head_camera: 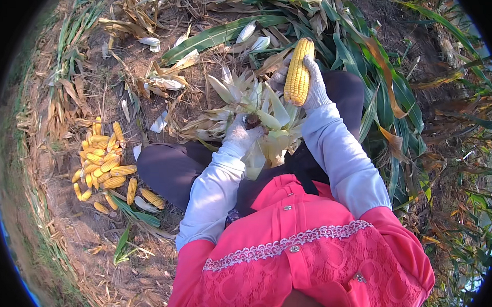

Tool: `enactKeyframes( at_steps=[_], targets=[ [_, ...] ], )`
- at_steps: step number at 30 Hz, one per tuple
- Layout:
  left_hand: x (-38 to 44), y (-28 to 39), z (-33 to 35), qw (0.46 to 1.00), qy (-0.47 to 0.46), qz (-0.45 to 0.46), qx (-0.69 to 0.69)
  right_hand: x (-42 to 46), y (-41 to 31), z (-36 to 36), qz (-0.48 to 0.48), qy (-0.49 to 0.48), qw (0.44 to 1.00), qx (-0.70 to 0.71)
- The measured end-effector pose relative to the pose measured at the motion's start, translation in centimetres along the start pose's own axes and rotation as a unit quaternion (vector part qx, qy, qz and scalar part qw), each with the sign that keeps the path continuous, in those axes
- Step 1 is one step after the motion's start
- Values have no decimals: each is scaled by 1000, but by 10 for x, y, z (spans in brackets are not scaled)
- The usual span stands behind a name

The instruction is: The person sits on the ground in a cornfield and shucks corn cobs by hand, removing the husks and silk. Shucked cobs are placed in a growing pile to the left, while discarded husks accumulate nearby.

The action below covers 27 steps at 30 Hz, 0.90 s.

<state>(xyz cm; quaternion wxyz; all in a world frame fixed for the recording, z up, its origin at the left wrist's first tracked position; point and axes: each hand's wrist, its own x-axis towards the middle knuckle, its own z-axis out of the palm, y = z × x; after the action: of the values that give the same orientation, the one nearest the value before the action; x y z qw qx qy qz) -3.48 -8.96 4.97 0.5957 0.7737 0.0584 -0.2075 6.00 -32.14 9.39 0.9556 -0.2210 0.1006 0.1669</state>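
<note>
A bare yellow corn cob [299,73] stands out in my gloved right hand [317,84], with the thumb along its side and the fingers behind it. My gloved left hand [241,135] grips a dark stub at the base of pale peeled corn husks [275,119]. The husk leaves spread over my lap and between my bent legs. No husk shows on the cob, and it is held apart from the husks.
A pile of husked corn cobs [102,159] lies on the soil to my left. Cut green corn stalks [348,46] lie ahead and to the right. Dry husk scraps [166,81] litter the ground in front. Standing corn plants [461,177] rise at the far right.
</note>
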Motion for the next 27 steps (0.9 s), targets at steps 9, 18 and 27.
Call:
enactKeyframes(
  at_steps=[9, 18, 27],
  targets=[
    [-12, 40, -8, 921, 149, 326, 155, -32, -3, 16, 12, -100, 995, 22],
    [2, 9, -14, 961, 50, 200, -187, -48, 18, 20, 34, -30, 994, -102],
    [-7, 13, -36, 786, -112, 168, -584, -52, 35, 27, 69, -76, 982, -160]
  ],
)
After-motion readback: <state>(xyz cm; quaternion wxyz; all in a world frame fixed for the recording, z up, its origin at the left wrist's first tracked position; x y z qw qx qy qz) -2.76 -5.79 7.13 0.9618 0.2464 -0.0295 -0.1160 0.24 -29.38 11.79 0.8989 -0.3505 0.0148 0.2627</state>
